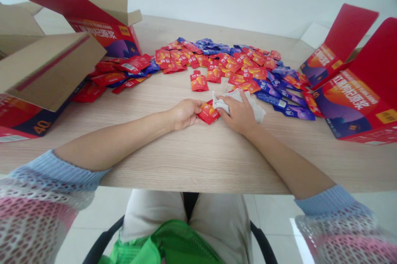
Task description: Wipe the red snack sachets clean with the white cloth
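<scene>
My left hand (183,113) pinches the left edge of a small red sachet (209,112) lying on the wooden table (192,152). My right hand (238,113) is closed on a crumpled white cloth (257,111) and presses it against the sachet's right side. Both hands rest on the table near its middle. Just beyond them lies a wide spread of red sachets (226,63) and blue sachets (279,94).
An open cardboard carton (46,70) and a red printed box (105,28) stand at the left, with more red sachets (118,74) spilled beside them. Two open red-and-blue boxes (350,103) stand at the right. A lone red sachet (199,82) lies ahead of the hands.
</scene>
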`<state>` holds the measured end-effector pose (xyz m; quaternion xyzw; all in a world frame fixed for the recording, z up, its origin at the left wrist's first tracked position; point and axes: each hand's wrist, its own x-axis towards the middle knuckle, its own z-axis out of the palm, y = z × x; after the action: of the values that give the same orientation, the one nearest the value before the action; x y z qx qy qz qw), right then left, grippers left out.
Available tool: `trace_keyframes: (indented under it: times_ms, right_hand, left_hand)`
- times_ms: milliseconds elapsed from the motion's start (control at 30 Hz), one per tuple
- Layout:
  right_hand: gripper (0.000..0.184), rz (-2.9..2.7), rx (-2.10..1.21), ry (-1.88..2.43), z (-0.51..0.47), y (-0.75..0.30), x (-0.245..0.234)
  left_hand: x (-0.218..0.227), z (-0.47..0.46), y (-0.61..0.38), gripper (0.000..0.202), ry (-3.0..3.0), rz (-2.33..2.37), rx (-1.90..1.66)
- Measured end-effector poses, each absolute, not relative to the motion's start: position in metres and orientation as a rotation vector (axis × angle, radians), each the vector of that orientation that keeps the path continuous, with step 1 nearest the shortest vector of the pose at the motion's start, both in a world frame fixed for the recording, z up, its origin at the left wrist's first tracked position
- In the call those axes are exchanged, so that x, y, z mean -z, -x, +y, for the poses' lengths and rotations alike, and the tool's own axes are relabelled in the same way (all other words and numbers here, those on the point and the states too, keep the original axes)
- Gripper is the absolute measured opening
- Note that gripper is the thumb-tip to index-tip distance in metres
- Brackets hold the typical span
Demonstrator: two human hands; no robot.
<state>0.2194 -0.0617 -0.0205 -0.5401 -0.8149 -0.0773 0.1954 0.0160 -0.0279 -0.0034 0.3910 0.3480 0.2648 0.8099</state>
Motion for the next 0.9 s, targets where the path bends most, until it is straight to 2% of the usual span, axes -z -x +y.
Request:
trace_keyframes:
  times_ms: [167, 400, 533, 700, 800, 900]
  right_hand:
    - [0.051, -2.313, 0.184, 1.516, -0.070, -0.212, 0.020]
    - [0.062, -2.510, 0.157, 1.199, -0.095, -0.189, 0.013]
    - [0.061, -2.464, 0.118, 1.386, -0.084, -0.196, 0.014]
    - [0.060, -2.361, 0.058, 1.623, -0.065, -0.217, 0.019]
    - [0.058, -2.355, 0.042, 1.590, -0.068, -0.217, 0.019]
    - [0.058, -2.409, 0.004, 1.381, -0.080, -0.205, 0.015]
  left_hand:
    - [0.003, -0.030, -0.016, 0.035, -0.842, 0.720, -0.572]
    - [0.009, -0.033, -0.021, 0.038, -0.841, 0.772, -0.705]
    - [0.004, -0.033, -0.020, 0.043, -0.844, 0.781, -0.656]
    - [0.000, -0.032, -0.016, 0.037, -0.816, 0.762, -0.582]
    - [0.001, -0.036, -0.019, 0.035, -0.791, 0.791, -0.629]
    - [0.001, -0.040, -0.023, 0.031, -0.769, 0.834, -0.777]
